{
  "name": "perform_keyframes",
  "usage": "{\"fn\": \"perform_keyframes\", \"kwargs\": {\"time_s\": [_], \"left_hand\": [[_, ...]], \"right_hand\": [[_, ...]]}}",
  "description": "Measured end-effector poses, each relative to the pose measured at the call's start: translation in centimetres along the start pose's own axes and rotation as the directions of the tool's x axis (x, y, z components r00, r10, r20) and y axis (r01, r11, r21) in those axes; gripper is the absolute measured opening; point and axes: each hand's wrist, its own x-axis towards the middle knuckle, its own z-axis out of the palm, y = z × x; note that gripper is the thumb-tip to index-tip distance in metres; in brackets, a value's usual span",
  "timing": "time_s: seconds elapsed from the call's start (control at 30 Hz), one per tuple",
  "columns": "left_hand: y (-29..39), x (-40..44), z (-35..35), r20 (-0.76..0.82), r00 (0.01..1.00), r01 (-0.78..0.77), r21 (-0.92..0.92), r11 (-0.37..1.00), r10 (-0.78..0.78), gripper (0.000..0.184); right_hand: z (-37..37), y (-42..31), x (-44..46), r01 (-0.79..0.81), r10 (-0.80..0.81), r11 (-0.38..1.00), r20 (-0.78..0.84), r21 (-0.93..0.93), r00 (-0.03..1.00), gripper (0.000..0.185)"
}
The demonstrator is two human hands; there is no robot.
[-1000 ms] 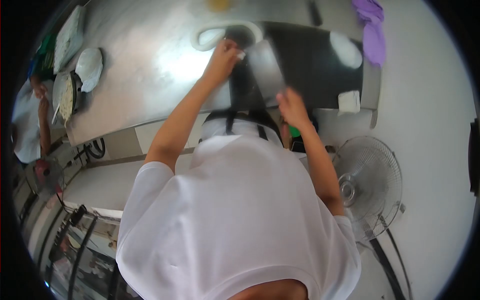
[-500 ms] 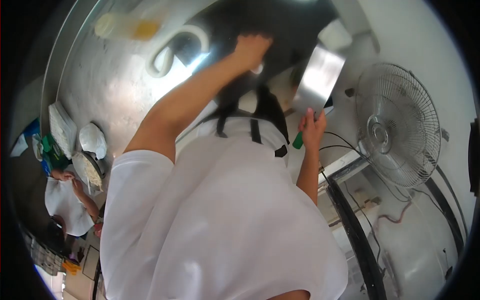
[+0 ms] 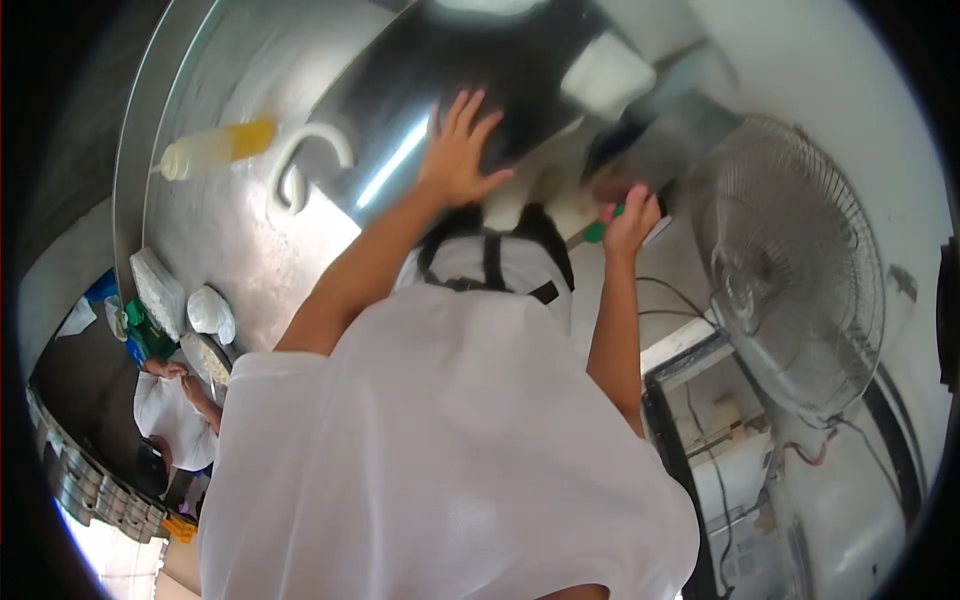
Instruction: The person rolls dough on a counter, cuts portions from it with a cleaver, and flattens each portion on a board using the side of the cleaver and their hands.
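Observation:
My left hand (image 3: 460,155) is spread over the dark board (image 3: 385,90), its fingers apart and nothing in it. At the right, past the board's edge, my right hand (image 3: 633,220) is closed round the green handle (image 3: 597,232) of a wide-bladed cleaver. The blade is smeared by motion. A curved rope of white dough (image 3: 318,133) lies left of my left hand, at the board's left edge. On the board's right end sits a white block-like item (image 3: 608,76), whose nature I cannot tell.
A bottle of yellow liquid (image 3: 215,150) lies on the metal table (image 3: 250,80). A fan (image 3: 790,265) stands at the right. Far left, a co-worker (image 3: 175,410) has both hands near a round pan (image 3: 207,360), beside a white bag (image 3: 210,313).
The view has turned. My left hand, closed over the board before, has opened and spread. My right hand has carried the cleaver off the board to the right.

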Motion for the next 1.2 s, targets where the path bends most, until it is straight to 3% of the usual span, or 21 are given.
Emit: {"fn": "perform_keyframes", "kwargs": {"time_s": [0.03, 0.13, 0.23, 0.3, 0.37, 0.43, 0.47, 0.53, 0.67, 0.77, 0.8, 0.87, 0.9, 0.93, 0.97, 1.0, 1.03, 1.07, 1.13, 1.17, 1.2], "left_hand": [[0.2, 0.1, -0.4, 0.069, 0.997, -0.022, 0.085, 0.996, 0.016, 0.096], [0.9, -0.2, -1.1, 0.117, 0.993, 0.007, 0.055, 0.998, -0.013, 0.098], [0.3, 0.6, -0.9, 0.092, 0.996, -0.001, 0.025, 1.000, -0.002, 0.097], [0.3, 0.2, -0.9, 0.097, 0.995, -0.018, -0.007, 1.000, 0.019, 0.095], [0.0, 0.1, -0.1, 0.016, 1.000, -0.025, -0.017, 1.000, 0.026, 0.092], [-0.2, -0.3, 0.1, -0.039, 0.999, -0.033, -0.131, 0.991, 0.028, 0.089], [0.0, -0.3, 0.2, -0.067, 0.997, -0.037, -0.149, 0.988, 0.027, 0.086], [-0.1, -0.6, 0.1, -0.072, 0.996, -0.063, -0.170, 0.983, 0.052, 0.085], [0.1, 0.1, -0.1, -0.156, 0.980, -0.153, -0.174, 0.973, 0.126, 0.078], [-0.1, 0.9, -0.1, -0.201, 0.958, -0.238, -0.169, 0.956, 0.203, 0.070], [-0.3, 1.2, 0.1, -0.217, 0.952, -0.260, -0.202, 0.944, 0.215, 0.065], [-2.0, 3.4, 1.6, -0.252, 0.965, -0.111, -0.654, 0.749, -0.077, 0.057], [-0.8, 5.4, -0.2, -0.288, 0.905, -0.095, -0.855, 0.510, -0.313, 0.065], [-6.1, 7.6, -1.3, 0.055, 0.995, 0.082, -0.925, 0.371, -0.082, 0.072], [-3.1, 7.9, -2.9, -0.178, 0.964, 0.002, -0.742, 0.670, -0.200, 0.089], [-0.8, 6.8, -2.4, -0.300, 0.941, -0.032, -0.541, 0.840, -0.158, 0.073], [0.4, 5.3, -1.7, -0.411, 0.907, -0.042, -0.295, 0.955, -0.087, 0.072], [0.2, 3.1, -1.4, -0.411, 0.909, -0.055, -0.290, 0.956, -0.072, 0.072], [-1.1, -1.3, -0.6, -0.223, 0.940, -0.283, -0.085, 0.955, 0.259, 0.082], [-1.6, -0.7, -0.6, -0.207, 0.970, -0.171, -0.229, 0.958, 0.124, 0.095], [-1.5, -1.2, -0.2, -0.196, 0.971, -0.178, -0.224, 0.958, 0.134, 0.095]], "right_hand": [[0.5, 0.6, 2.0, 0.001, -0.001, 1.000, 0.003, -0.001, 1.000, 0.046], [0.8, 3.5, 6.8, -0.303, 0.347, 0.852, 0.027, -0.426, 0.937, 0.054], [2.5, 1.6, 11.9, -0.259, 0.302, 0.776, -0.022, -0.574, 0.953, 0.055], [2.8, 0.3, 14.3, -0.142, 0.225, 0.819, 0.085, -0.556, 0.971, 0.057], [3.4, -1.4, 13.5, -0.208, 0.254, 0.845, 0.028, -0.492, 0.967, 0.059], [2.2, 1.1, 11.0, -0.214, 0.197, 0.948, -0.091, -0.237, 0.976, 0.060], [2.3, 2.8, 10.5, -0.216, 0.200, 0.946, -0.089, -0.241, 0.976, 0.060], [1.9, 5.3, 8.7, -0.357, 0.340, 0.814, -0.124, -0.458, 0.932, 0.056], [3.5, 2.5, 14.0, -0.313, 0.318, 0.865, -0.056, -0.392, 0.947, 0.058], [5.1, -1.2, 12.3, -0.235, 0.228, 0.882, -0.068, -0.407, 0.971, 0.056], [5.0, -1.7, 10.8, -0.254, 0.232, 0.909, -0.104, -0.331, 0.967, 0.056], [3.6, -1.4, 6.7, -0.246, 0.218, 0.938, -0.137, -0.244, 0.966, 0.055], [2.7, -0.8, 3.9, -0.247, 0.208, 0.940, -0.177, -0.235, 0.962, 0.055], [1.9, -0.3, 0.7, -0.262, 0.230, 0.944, -0.171, -0.203, 0.958, 0.054], [1.5, 0.2, -2.2, -0.273, 0.247, 0.946, -0.155, -0.173, 0.956, 0.054], [1.2, 1.2, -4.8, -0.297, 0.258, 0.938, -0.210, -0.180, 0.943, 0.053], [0.9, 2.3, -7.1, -0.322, 0.271, 0.929, -0.257, -0.182, 0.927, 0.052], [0.7, 3.3, -8.7, -0.320, 0.269, 0.932, -0.265, -0.170, 0.926, 0.052], [0.1, 5.1, -11.7, -0.240, 0.196, 0.893, -0.152, -0.380, 0.969, 0.055], [0.3, 5.7, -12.5, -0.213, 0.183, 0.875, -0.110, -0.435, 0.977, 0.065], [-0.2, 6.0, -13.3, -0.223, 0.189, 0.877, -0.119, -0.425, 0.975, 0.065]]}}
